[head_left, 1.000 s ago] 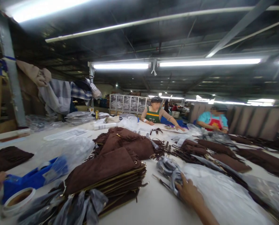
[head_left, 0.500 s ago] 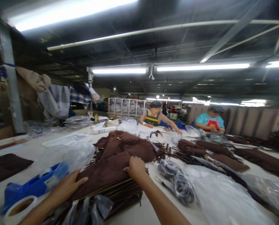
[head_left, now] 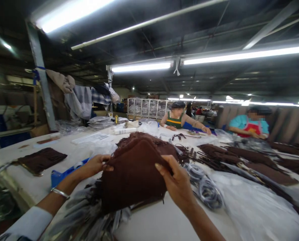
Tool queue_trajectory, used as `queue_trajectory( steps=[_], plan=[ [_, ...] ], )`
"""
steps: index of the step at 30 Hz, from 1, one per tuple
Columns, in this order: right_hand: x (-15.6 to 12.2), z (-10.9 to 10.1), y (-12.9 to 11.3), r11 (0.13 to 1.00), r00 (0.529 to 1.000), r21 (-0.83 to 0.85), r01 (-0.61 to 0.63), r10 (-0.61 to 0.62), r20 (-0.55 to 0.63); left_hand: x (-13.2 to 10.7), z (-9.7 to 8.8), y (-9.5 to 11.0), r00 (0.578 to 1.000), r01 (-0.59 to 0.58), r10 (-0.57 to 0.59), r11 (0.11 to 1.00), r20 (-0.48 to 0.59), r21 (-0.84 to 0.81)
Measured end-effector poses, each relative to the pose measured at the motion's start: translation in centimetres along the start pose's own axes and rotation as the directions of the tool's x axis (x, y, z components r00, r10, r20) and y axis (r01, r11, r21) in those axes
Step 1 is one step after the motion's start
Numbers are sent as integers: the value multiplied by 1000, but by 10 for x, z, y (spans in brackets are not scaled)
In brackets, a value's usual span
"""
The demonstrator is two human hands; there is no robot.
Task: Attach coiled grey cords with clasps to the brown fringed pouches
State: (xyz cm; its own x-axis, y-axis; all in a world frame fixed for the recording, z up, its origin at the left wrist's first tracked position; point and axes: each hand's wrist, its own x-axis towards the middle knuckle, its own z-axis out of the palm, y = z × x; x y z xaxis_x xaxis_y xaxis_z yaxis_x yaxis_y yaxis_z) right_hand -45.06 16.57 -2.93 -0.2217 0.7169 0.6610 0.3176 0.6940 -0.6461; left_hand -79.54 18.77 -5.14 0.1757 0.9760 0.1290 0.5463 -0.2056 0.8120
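here, fingers [head_left: 163,171] either side of pouch [head_left: 133,179]

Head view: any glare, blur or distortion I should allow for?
Head view: the upper-left lamp is blown white; same head view: the brown fabric piece looks darker toward its lower edge; head view again: frame edges look soft and stretched.
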Motion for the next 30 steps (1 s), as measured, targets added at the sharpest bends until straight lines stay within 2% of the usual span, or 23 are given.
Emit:
queue_trajectory(
  steps=[2, 4, 6, 8, 9, 11, 13, 15, 16, 18, 21, 22, 25, 27, 30],
  plan=[
    [-19, -30, 4, 984, 979, 21, -180, 181, -95, -17, 9, 32, 999, 34, -33, 999, 43, -38],
    [-45, -61, 20, 938, 925, 23, -346, 346, -157, -34, 32, 67, 993, 83, -76, 994, 90, -76],
    [-78, -90, 44, 873, 858, -39, -486, 469, -209, -44, 68, 95, 988, 62, -60, 998, 143, -9],
    [-117, -111, 71, 789, 804, -196, -582, 523, -282, -44, 114, 107, 988, -46, 18, 983, 155, 177],
    [-138, -117, 83, 729, 797, -328, -601, 518, -310, -40, 140, 106, 984, -111, 68, 957, 165, 269],
    [-178, -120, 106, 567, 822, -607, -557, 478, -308, -28, 196, 91, 974, -205, 142, 885, 177, 419],
    [-209, -115, 123, 426, 853, -780, -458, 456, -252, -17, 248, 67, 978, -194, 129, 861, 167, 471],
    [-229, -110, 135, 363, 865, -840, -403, 452, -219, -12, 285, 47, 979, -191, 124, 842, 164, 505],
    [-234, -111, 140, 354, 868, -848, -394, 447, -216, -14, 295, 41, 978, -198, 132, 832, 161, 519],
    [-237, -116, 147, 334, 879, -867, -369, 428, -209, -24, 302, 37, 979, -202, 158, 807, 126, 554],
    [-233, -125, 157, 344, 892, -878, -333, 417, -175, -54, 293, 41, 960, -262, 266, 766, 82, 587],
    [-231, -126, 161, 358, 894, -876, -322, 419, -158, -66, 291, 41, 946, -312, 301, 758, 117, 573],
    [-220, -123, 175, 400, 898, -865, -303, 423, -119, -98, 288, 29, 883, -453, 314, 761, 348, 464],
    [-209, -120, 181, 420, 901, -860, -291, 423, -99, -109, 287, 12, 851, -464, 267, 787, 453, 406],
    [-191, -117, 175, 437, 907, -856, -277, 414, -82, -111, 277, -10, 827, -441, 248, 842, 504, 311]
  ],
)
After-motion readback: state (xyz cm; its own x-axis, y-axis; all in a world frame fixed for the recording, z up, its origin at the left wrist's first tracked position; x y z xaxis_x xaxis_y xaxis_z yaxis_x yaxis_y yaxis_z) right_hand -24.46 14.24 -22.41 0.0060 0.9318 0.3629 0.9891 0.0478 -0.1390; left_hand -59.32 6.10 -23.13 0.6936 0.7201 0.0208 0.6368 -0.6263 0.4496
